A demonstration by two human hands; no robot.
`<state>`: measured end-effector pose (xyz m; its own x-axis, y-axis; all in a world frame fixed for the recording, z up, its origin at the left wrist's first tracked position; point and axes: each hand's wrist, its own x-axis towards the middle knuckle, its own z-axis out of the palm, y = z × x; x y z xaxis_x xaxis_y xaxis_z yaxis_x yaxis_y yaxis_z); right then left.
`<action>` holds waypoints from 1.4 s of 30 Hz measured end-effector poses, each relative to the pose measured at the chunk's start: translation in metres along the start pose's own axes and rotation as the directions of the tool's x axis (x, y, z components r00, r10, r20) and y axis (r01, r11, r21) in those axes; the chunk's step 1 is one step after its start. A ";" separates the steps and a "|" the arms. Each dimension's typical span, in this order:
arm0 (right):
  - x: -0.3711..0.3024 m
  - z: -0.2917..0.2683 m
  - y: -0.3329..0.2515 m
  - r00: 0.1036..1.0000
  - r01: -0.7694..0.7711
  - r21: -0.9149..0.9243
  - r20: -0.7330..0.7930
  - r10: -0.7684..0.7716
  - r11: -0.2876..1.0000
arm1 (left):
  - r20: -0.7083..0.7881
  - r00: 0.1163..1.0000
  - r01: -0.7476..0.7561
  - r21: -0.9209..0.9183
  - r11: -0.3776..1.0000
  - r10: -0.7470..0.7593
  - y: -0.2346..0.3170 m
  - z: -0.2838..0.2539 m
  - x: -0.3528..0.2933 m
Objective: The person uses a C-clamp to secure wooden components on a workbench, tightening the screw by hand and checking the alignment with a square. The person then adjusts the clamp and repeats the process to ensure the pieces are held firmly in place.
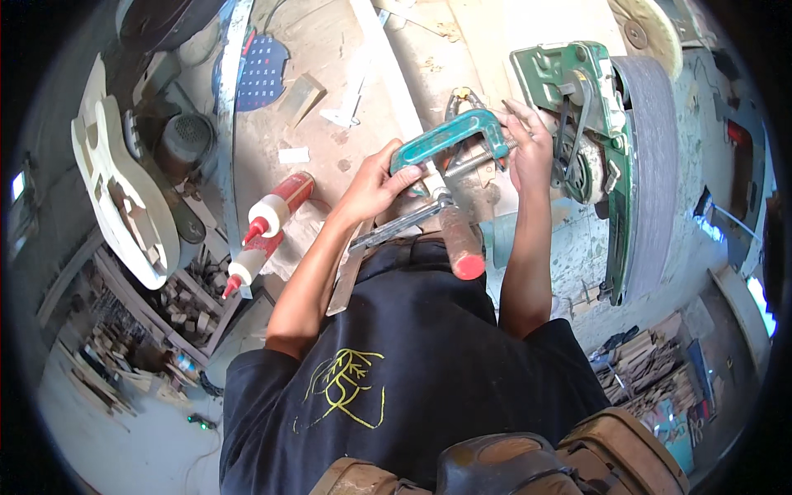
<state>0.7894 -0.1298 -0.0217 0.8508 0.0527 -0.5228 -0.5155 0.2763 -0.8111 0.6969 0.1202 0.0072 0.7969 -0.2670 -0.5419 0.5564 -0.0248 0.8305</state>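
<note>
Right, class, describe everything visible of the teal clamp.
The teal clamp is C-shaped, its frame apparently painted metal. Held sideways above the bench, its opening faces down the picture; a greyish screw passes through its right end. The left hand grips its left end; the right hand is at the screw's outer end.

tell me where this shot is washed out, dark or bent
Head view: glare whitens the workbench toward the top; head view: fisheye distortion bows the grey belt at right, and the corners go black; head view: the green clamp looks fairly clear.
</note>
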 end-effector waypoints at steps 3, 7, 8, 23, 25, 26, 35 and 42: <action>0.005 0.003 -0.004 1.000 -0.021 0.019 0.012 0.020 1.000 | -0.002 1.000 0.025 -0.081 0.996 -0.026 0.003 0.001 0.002; 0.003 0.004 -0.014 0.993 -0.113 -0.226 -0.052 0.103 0.968 | -0.015 1.000 -0.023 -0.090 0.996 0.022 -0.005 -0.001 0.002; 0.004 0.001 -0.011 0.995 -0.096 -0.235 -0.050 0.087 0.967 | -0.016 1.000 -0.023 -0.100 0.995 0.022 -0.006 0.001 0.003; -0.004 -0.042 0.015 0.927 -0.013 0.502 0.331 -0.178 0.865 | -0.039 0.999 -0.007 -0.137 0.991 0.002 0.007 0.009 0.008; -0.008 -0.038 0.013 0.923 0.001 0.525 0.328 -0.203 0.851 | -0.027 1.000 0.005 -0.159 0.987 -0.009 0.008 0.007 0.007; -0.010 -0.036 0.010 0.920 0.014 0.543 0.323 -0.224 0.839 | -0.027 1.000 0.006 -0.151 0.989 -0.010 0.009 0.006 0.007; -0.022 -0.027 -0.011 0.970 0.120 0.151 0.193 -0.149 0.981 | -0.031 0.999 0.027 -0.151 0.988 -0.032 0.007 0.003 0.006; -0.015 -0.028 0.009 0.925 0.252 0.420 0.159 -0.345 0.872 | -0.012 0.999 0.027 -0.154 0.988 -0.029 0.005 0.002 0.007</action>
<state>0.7693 -0.1545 -0.0290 0.9809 0.1066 -0.1624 -0.1921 0.6571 -0.7289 0.7048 0.1161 0.0080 0.7829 -0.2549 -0.5676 0.6076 0.1165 0.7857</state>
